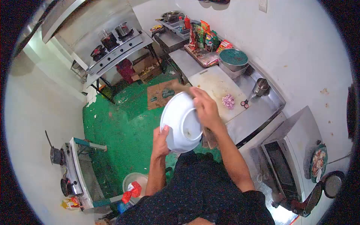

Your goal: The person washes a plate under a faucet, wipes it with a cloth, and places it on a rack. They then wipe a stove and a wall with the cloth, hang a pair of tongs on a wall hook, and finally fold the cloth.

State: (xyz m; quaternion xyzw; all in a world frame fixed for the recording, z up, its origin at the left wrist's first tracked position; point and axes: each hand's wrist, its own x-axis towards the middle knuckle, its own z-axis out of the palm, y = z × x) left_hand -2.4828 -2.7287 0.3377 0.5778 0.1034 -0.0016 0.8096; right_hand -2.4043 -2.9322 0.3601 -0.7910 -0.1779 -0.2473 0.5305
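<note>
A white bowl is held up in front of my body, tipped on its side so that its underside and foot ring face me. My left hand grips its left rim, thumb on the outer surface. At the upper right edge, my right hand presses against the bowl with its fingers closed over a brown cloth-like piece, which is blurred. More brown material shows below the bowl's right side. The inside of the bowl is hidden from me.
Chopped purple onion and scissors lie on a white cutting board. Behind stand a green strainer and a metal cup. A microwave is at right, stoves at back left. Flattened cardboard lies on the green floor.
</note>
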